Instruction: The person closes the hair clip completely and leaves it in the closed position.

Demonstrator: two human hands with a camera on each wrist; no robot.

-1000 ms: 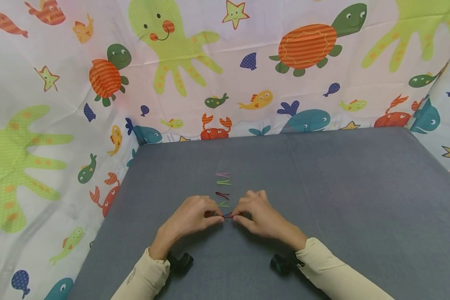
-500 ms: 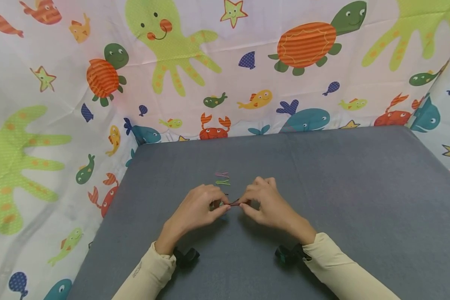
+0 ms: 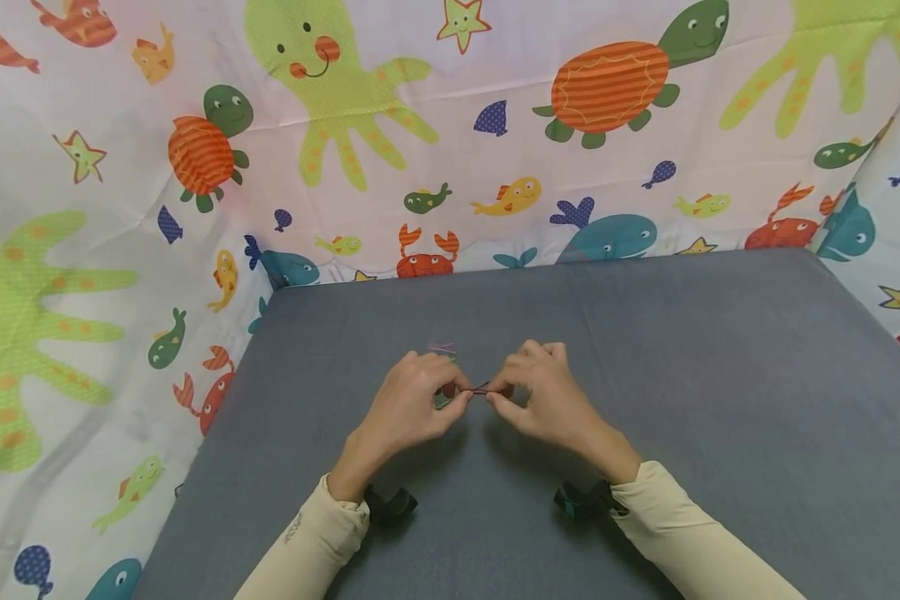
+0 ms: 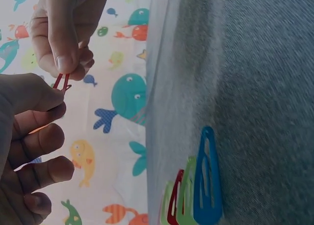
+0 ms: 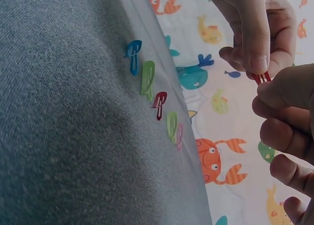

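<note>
A red snap hair clip [image 3: 481,391] is stretched between my two hands, above the table. My left hand [image 3: 420,396] pinches one end of it between thumb and index finger. The other end is pinched the same way by my right hand [image 3: 536,390]. In the left wrist view, two thin red arms of the clip [image 4: 61,81] show between the fingertips, slightly spread. Fingers hide most of its body. Below, on the cloth, a row of clips lies apart from both hands: blue [image 5: 133,52], green [image 5: 147,76], red [image 5: 159,102], another green [image 5: 171,125] and pink [image 5: 179,136].
A grey cloth-covered table [image 3: 682,400] spreads around the hands. White curtains [image 3: 390,50] printed with sea animals stand at its back and sides. Each wrist carries a black camera mount, such as the left one [image 3: 392,506]. In the head view my left hand covers much of the clip row.
Both hands have lifted away from the table and moved farther forward and slightly right, carrying the red hair clip between them. The row of clips stays on the cloth.
</note>
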